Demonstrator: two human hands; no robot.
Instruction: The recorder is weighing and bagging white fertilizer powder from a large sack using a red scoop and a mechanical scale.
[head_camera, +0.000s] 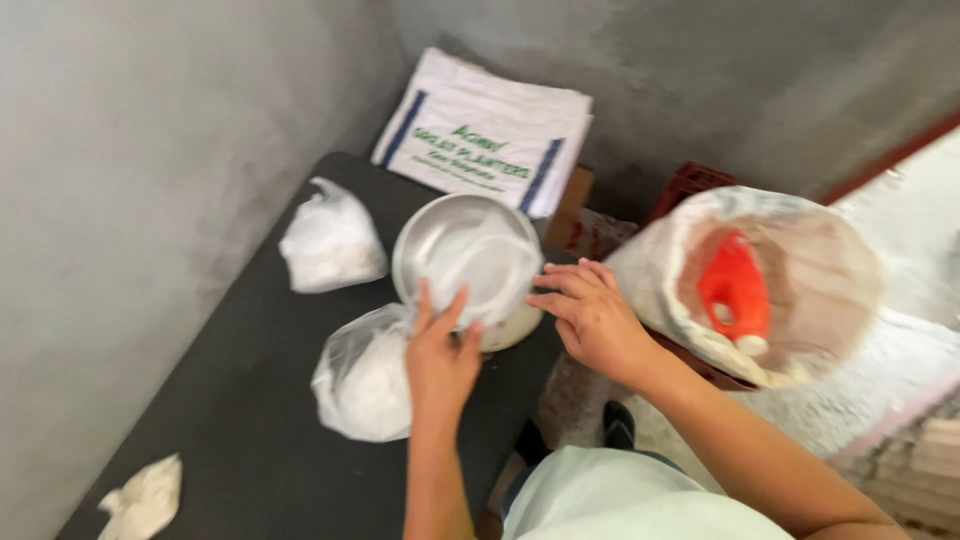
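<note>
A: Position of the hands?
B: Left hand (441, 352), fingers spread open, presses the metal bowl (466, 262) on the dark desk (250, 440); right hand (590, 315), open, touches its rim, gripping nothing.

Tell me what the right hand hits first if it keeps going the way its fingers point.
The right hand points left, toward the round metal bowl on the dark table. Its fingertips already look about at the bowl's rim, so that rim comes first, though the blur hides whether they touch.
</note>
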